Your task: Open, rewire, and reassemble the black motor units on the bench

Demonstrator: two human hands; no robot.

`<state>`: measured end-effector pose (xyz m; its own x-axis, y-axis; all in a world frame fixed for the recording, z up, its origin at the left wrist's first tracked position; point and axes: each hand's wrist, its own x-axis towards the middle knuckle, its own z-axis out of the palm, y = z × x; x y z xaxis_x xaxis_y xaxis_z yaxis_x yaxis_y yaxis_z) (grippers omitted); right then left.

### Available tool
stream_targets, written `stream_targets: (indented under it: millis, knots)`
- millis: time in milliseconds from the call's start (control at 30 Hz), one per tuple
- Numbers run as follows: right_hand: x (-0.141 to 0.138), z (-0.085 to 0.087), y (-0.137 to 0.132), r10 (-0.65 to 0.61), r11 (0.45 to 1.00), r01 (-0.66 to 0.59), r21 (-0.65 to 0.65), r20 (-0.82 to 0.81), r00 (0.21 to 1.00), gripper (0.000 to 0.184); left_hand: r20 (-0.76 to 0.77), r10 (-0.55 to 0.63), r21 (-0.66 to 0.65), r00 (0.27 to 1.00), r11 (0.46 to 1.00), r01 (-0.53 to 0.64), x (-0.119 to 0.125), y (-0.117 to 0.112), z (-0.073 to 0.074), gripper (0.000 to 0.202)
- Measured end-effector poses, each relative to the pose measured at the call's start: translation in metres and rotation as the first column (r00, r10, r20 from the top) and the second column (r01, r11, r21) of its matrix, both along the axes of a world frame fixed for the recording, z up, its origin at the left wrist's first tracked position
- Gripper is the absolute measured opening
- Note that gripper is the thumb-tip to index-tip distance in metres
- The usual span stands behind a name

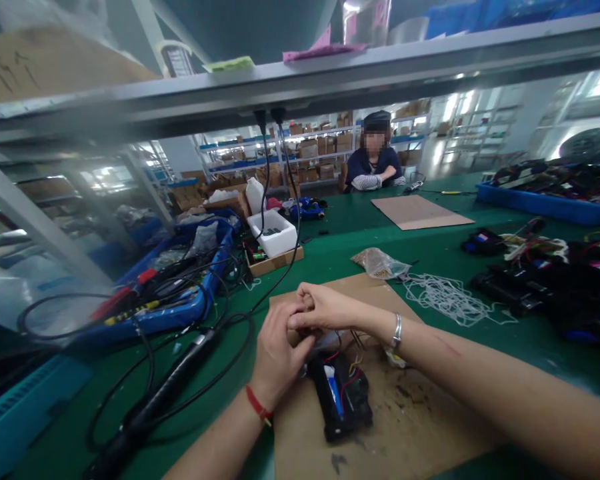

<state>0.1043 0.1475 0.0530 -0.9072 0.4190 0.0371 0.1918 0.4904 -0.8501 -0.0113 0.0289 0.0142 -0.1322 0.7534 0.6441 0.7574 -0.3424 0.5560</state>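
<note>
My left hand [277, 350] and my right hand [325, 308] meet above a sheet of brown cardboard [395, 427]. Their fingers are pinched close together; whatever lies between the fingertips is hidden. Just below them rests a black plastic housing [343, 400] with a blue and white strip inside and thin red and yellow wires coming out of its top. My left thumb is close to the upper end of the housing. Part of a clear or whitish piece shows behind the fingers, too covered to name.
An electric screwdriver-like black tool [170, 380] with a cable lies left. Beyond are a blue bin [215, 280], a white foam box [280, 237], a bag of small brass parts [377, 262] and tangled white cord [445, 297]. Black housings [525, 287] sit right. A person [375, 160] sits opposite.
</note>
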Motion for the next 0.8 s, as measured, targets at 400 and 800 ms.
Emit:
stream_targets:
  millis: [400,800]
  knots:
    - [0.086,0.024,-0.050,0.345,0.691,-0.441,0.572,0.275,0.897,0.076,0.438,0.066,-0.192,0.897,0.981,0.022,-0.016,-0.040,0.017,0.027]
    - [0.119,0.000,-0.045,0.027,0.804,-0.193,0.563,0.289,0.957,0.047,0.526,-0.106,-0.338,0.844,0.885,0.322,0.025,-0.054,0.011,0.033]
